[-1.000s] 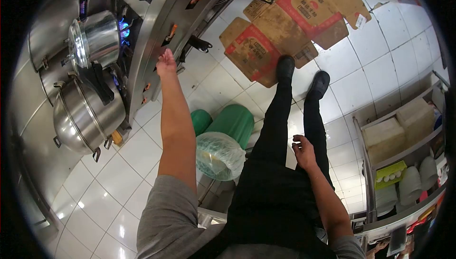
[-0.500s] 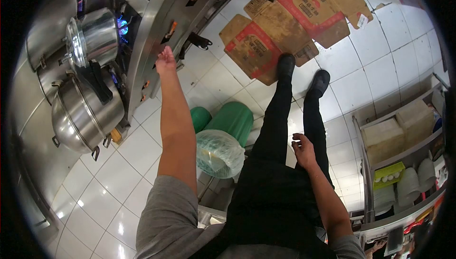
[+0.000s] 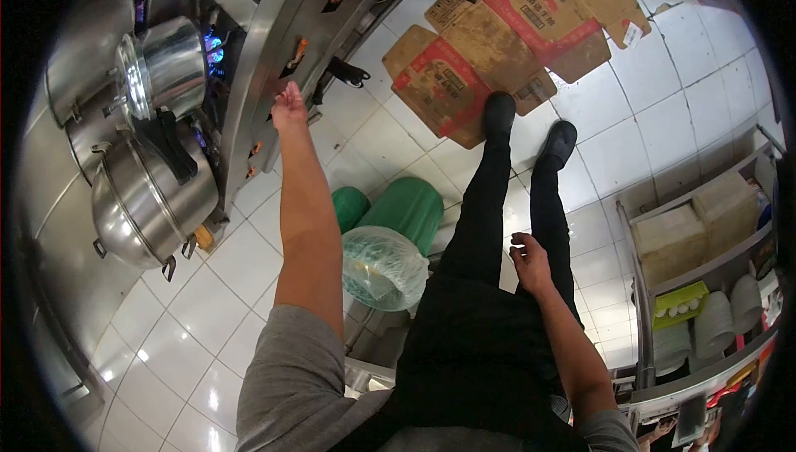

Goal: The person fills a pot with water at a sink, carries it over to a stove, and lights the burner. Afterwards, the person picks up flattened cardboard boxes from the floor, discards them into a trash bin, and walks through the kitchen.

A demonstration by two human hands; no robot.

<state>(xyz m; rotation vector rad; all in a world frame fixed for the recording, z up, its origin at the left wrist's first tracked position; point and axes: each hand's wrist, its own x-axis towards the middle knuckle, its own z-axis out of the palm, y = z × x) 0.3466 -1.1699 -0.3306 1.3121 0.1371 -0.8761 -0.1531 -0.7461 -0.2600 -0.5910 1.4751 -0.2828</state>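
Note:
My left hand (image 3: 288,107) reaches to the front panel of the steel stove (image 3: 286,4), its fingers drawn together against the panel. Whatever lies within those fingers is hidden. Just beyond it is an orange knob (image 3: 297,52), and a black handle (image 3: 347,73) sticks out beside it. On the stove stand a pressure cooker (image 3: 170,66) with a black handle and a large two-handled steel pot (image 3: 153,199). A blue flame (image 3: 215,50) burns by the cooker. My right hand (image 3: 531,263) hangs in front of my right leg, holding nothing, its fingers loosely bent and apart.
Flattened cardboard (image 3: 489,46) lies on the tiled floor, with one shoe touching its edge. Green bins (image 3: 406,207) stand below my left arm, one lined with a clear bag (image 3: 381,265). To the right is a shelf unit (image 3: 643,319) with white tubs, bowls and a green basket (image 3: 680,304).
Both hands hold almost the same positions. The view has shifted only very slightly.

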